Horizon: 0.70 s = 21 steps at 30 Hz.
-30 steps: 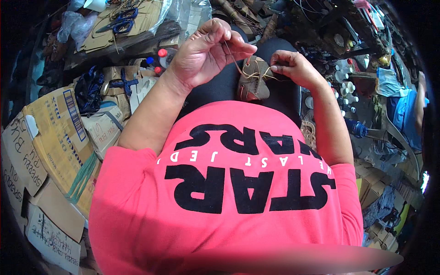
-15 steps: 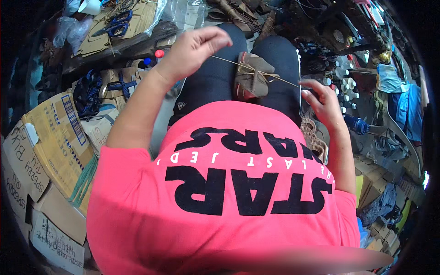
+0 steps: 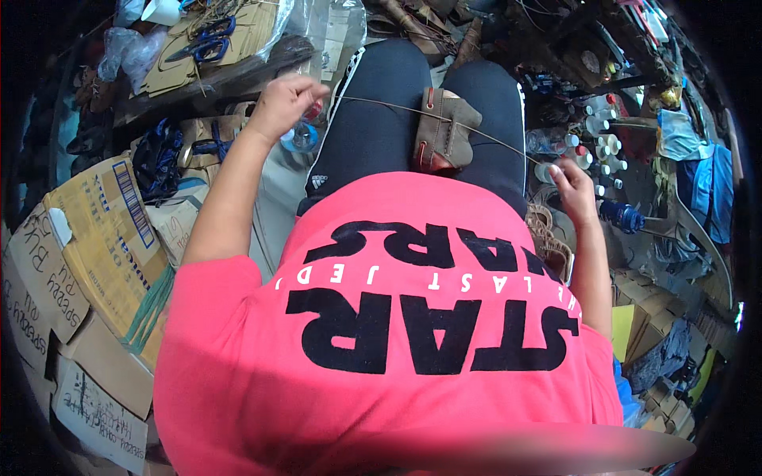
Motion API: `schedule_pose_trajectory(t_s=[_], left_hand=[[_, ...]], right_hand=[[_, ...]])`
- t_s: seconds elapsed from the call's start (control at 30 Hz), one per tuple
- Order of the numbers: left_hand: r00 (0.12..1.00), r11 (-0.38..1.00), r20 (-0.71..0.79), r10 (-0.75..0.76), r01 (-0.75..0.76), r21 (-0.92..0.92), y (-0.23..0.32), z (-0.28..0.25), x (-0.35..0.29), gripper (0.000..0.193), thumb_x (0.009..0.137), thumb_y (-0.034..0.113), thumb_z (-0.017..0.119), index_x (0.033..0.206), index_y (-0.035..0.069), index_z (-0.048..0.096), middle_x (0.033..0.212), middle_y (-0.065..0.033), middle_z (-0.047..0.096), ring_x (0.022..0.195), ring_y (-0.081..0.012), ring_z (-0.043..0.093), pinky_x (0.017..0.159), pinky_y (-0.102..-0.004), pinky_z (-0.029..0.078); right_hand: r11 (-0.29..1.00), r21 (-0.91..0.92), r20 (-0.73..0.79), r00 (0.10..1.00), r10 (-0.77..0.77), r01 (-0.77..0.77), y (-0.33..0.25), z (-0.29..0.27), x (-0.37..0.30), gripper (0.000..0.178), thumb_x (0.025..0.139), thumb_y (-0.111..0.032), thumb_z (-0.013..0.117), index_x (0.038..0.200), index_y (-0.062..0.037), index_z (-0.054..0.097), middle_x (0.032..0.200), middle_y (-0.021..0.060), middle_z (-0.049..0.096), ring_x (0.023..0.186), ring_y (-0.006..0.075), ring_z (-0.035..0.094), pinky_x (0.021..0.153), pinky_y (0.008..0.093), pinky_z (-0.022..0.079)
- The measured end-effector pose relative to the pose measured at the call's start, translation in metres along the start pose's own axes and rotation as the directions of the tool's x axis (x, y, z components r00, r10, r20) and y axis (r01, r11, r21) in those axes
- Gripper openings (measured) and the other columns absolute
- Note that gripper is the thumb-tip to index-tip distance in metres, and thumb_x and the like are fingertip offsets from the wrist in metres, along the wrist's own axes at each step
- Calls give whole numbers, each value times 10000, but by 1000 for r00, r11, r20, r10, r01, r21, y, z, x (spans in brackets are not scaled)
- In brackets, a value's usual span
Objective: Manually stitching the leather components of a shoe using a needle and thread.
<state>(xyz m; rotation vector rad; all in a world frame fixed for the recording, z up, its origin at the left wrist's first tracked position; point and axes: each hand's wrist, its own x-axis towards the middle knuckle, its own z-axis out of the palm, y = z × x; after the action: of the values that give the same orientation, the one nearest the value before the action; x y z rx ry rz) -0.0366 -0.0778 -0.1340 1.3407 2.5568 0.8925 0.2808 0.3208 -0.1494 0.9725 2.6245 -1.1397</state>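
Observation:
A brown leather piece (image 3: 432, 143), which looks like a shoe upper with reddish lacing along one edge, rests on my dark-trousered thighs. A thin tan lace (image 3: 373, 101) runs taut across its top, stretching out to both sides. My left hand (image 3: 287, 105), fingers closed, grips the lace's left end beyond my left knee. On the other side, my right hand (image 3: 575, 190) pinches the opposite end beside my right thigh. Neither hand touches the leather piece itself.
Blue-handled scissors (image 3: 208, 44) lie on cardboard sheets at the far left. Cardboard boxes (image 3: 95, 214) stack along the left. Several white-capped bottles (image 3: 607, 143) stand to the right, near a blue cloth (image 3: 714, 194). A clear bottle (image 3: 300, 137) stands below my left hand.
My left hand has moved left and nearer, my right hand slightly right and nearer. The loose loops of lace over the leather piece have drawn out into a straight line.

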Motion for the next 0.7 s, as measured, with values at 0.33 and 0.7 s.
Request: schedule_pose_trajectory(t_s=[0.33, 0.7], left_hand=[[770, 945, 564, 299, -320, -63, 98, 49, 104, 474, 782, 269, 693, 1230, 165, 581, 1000, -174, 629, 967, -334, 595, 850, -393, 461], [871, 912, 366, 327, -190, -362, 91, 85, 95, 304, 669, 182, 772, 898, 57, 616, 848, -95, 603, 822, -239, 583, 727, -339, 447]], right_hand=[[687, -243, 435, 710, -554, 685, -149, 27, 67, 368, 775, -180, 702, 1116, -61, 633, 901, 163, 635, 844, 270, 624, 708, 335, 476], [809, -85, 149, 810, -567, 582, -130, 31, 24, 378, 781, -25, 639, 1151, -102, 634, 897, 139, 581, 816, 311, 612, 761, 351, 475]])
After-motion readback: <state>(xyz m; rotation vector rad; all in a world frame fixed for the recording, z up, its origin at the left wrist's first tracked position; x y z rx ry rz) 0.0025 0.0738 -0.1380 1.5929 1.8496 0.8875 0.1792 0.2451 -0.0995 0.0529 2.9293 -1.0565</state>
